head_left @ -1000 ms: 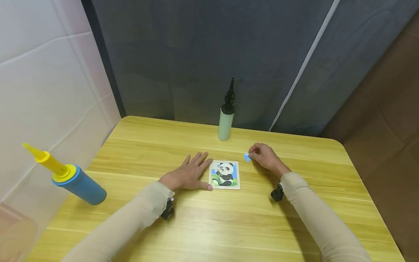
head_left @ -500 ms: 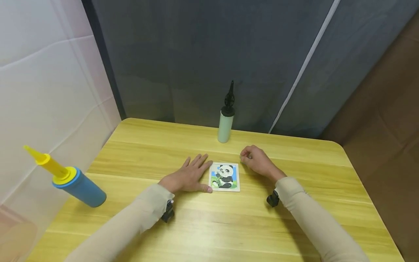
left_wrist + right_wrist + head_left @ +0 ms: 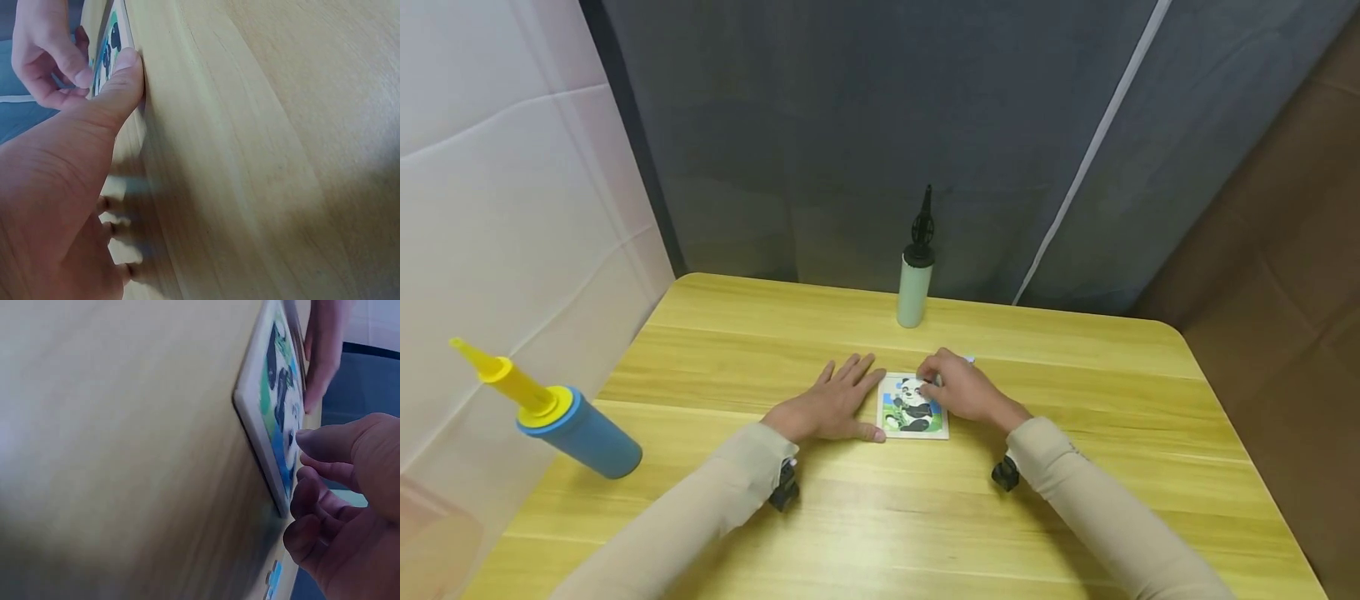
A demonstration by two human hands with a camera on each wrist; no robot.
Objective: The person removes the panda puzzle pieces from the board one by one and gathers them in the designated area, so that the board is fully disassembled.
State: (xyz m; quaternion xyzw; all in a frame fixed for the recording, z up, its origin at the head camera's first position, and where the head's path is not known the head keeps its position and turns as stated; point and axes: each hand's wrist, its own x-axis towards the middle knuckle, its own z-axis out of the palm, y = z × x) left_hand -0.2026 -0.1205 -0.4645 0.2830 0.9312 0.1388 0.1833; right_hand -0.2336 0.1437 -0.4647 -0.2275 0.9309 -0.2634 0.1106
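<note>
A small square panda jigsaw puzzle [image 3: 913, 408] in a pale frame lies flat on the table. Spread along its left side is my left hand [image 3: 835, 404], palm down, with the thumb at the frame's near left corner. Over the upper right of the picture is my right hand [image 3: 966, 387], fingers loosely bent, thumb and forefinger tips right at the panda's face. In the right wrist view the thumb [image 3: 328, 442] meets the picture's surface and shows a gap to the forefinger. A blue puzzle piece [image 3: 273, 579] lies on the table just beyond the right hand.
A pale green hand pump [image 3: 913, 292] with a black nozzle stands at the back of the wooden table [image 3: 880, 533]. At the left stands a blue hand pump [image 3: 583, 433] with a yellow nozzle. A dark curtain [image 3: 850, 150] hangs behind the table's far edge.
My right hand has moved left from the blue puzzle piece to the panda puzzle, leaving that piece on the table. My left hand has stayed at the frame.
</note>
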